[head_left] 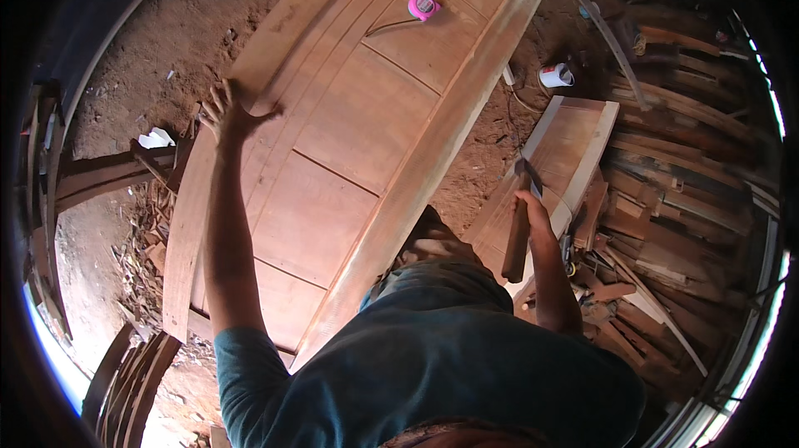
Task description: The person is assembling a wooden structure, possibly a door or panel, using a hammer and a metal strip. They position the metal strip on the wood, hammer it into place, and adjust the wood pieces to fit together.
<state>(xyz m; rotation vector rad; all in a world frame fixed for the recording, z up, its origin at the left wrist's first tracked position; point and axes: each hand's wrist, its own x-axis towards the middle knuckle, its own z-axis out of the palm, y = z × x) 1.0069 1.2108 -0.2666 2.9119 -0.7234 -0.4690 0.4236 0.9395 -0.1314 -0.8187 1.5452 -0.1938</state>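
Observation:
A large panelled wooden door [345, 107] with grooved panels lies at a slant in front of me. My left hand [223, 115] rests on its left frame rail, fingers spread wide and holding nothing. At my right side, my right hand [531, 205] is closed around a wooden-handled tool [516, 244] with a thick brown handle and a dark upper end; its exact kind is unclear. A pink tape measure [423, 6] sits on the far part of the door, its tape [391, 26] partly drawn out.
A smaller wooden panel [570, 144] lies to the right, below a white bucket [556, 75]. Stacked planks and offcuts [674, 223] crowd the right side. Curved wood pieces [129, 386] stand at the lower left, near wood scraps [148, 257] on the dirt floor [179, 40].

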